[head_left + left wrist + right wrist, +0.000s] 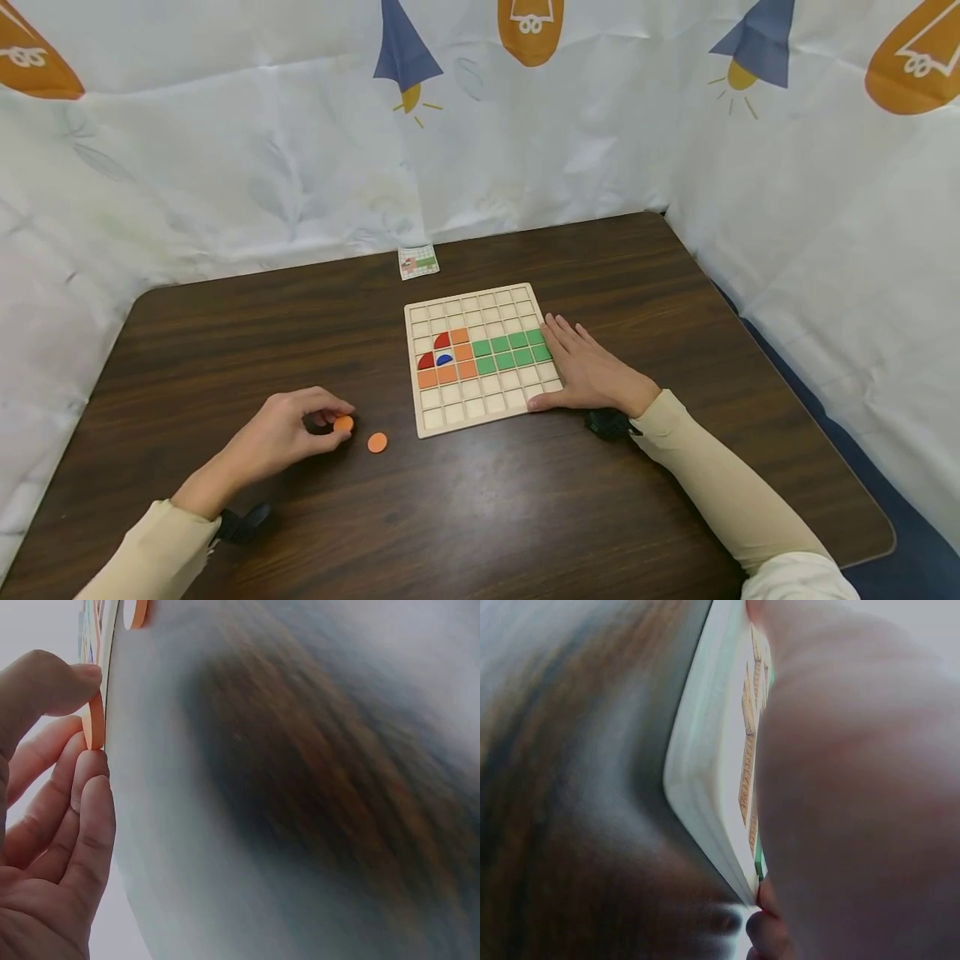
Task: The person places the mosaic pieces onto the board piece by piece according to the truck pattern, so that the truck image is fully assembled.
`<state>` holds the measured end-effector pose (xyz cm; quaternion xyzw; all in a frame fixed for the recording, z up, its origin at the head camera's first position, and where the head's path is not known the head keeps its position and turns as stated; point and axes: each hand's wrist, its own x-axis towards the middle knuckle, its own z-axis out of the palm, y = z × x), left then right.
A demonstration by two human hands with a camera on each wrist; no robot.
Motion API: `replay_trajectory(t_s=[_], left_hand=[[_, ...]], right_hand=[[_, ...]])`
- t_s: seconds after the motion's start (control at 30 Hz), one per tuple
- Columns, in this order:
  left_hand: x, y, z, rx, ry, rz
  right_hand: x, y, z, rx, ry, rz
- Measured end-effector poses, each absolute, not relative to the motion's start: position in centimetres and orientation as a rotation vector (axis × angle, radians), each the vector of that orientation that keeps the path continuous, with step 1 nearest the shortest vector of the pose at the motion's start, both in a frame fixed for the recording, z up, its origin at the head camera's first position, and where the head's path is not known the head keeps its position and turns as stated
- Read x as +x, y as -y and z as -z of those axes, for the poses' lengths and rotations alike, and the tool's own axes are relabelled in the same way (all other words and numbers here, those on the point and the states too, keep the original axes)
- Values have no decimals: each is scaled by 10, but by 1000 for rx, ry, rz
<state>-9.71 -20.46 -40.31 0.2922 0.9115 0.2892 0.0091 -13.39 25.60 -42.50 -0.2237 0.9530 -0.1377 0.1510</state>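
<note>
My left hand pinches an orange disc between thumb and fingers, left of the board; the left wrist view shows the same disc edge-on. Another orange disc lies flat on the table just right of that hand. A pale wooden grid board sits mid-table, with green squares, orange squares, red quarter-round pieces and a blue half-round piece in its cells. Straight-fingered, my right hand rests along the board's right edge. In the right wrist view it hides much of the board.
A small printed card with a coloured grid pattern lies behind the board near the table's back edge. The dark wood table has rounded corners. White patterned cloth hangs behind it and along the sides.
</note>
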Motion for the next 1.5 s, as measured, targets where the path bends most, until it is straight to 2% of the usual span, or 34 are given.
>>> replay_trajectory(t_s=[0.67,1.5], left_hand=[[-123,164,406,857,-2781,-905],[-141,107,412,992,-2647,-972]], right_hand=[[-136,-256,426,-649,-2724,403],[-137,-257,425,-651,-2732,383]])
